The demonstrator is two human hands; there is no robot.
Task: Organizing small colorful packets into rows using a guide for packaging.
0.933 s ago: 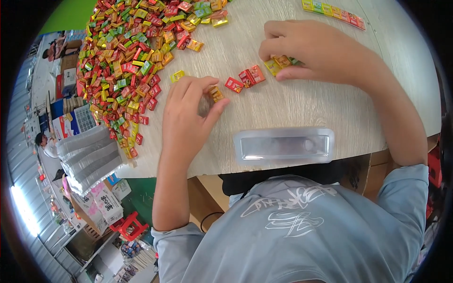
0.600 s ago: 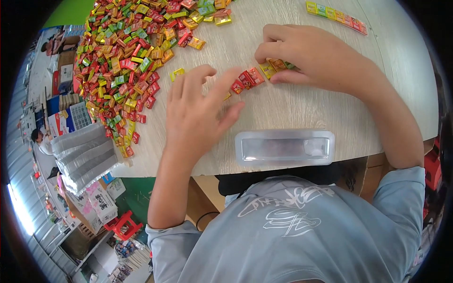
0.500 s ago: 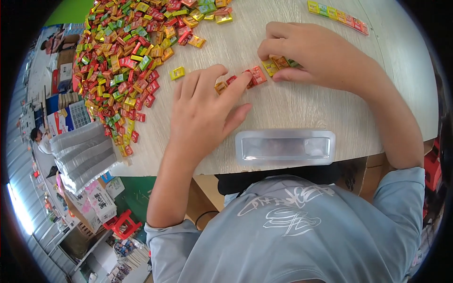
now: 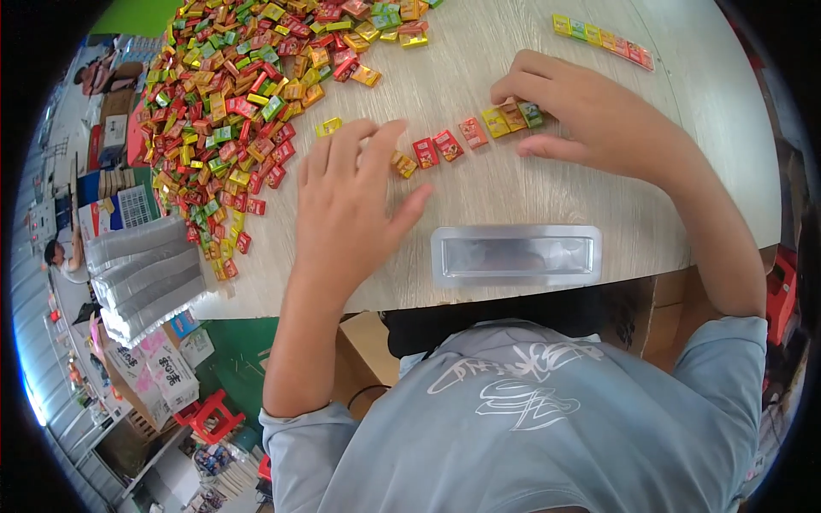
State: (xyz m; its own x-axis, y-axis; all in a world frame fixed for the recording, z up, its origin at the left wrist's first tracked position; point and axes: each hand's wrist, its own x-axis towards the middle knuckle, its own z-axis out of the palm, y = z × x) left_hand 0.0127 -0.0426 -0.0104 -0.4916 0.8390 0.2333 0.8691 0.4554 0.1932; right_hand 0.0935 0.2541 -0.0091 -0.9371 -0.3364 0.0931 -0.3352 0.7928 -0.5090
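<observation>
My left hand point(image 4: 346, 192) hovers over the table with its fingers apart, holding nothing. By its fingers lies a yellow candy pack point(image 4: 404, 164), then two red packs point(image 4: 436, 150) and a coral-pink pack point(image 4: 472, 132), with small gaps between them. Further right, a yellow pack point(image 4: 495, 123), an orange-brown pack point(image 4: 513, 117) and a green pack point(image 4: 532, 114) sit side by side. My right hand point(image 4: 590, 115) is open around the green end, thumb on the near side and fingers beyond. Another yellow pack point(image 4: 328, 126) lies just past my left fingers.
A big heap of mixed small packs point(image 4: 231, 111) covers the table's left. A clear plastic tray point(image 4: 517, 280) lies near the front edge. A joined row of packs point(image 4: 603, 41) is at the far right. Stacked silvery trays point(image 4: 141, 274) stand beyond the left edge.
My left hand has drawn back to the left from the red packs, uncovering them. My right hand has loosened and moved slightly right, showing more of the yellow, orange-brown and green packs.
</observation>
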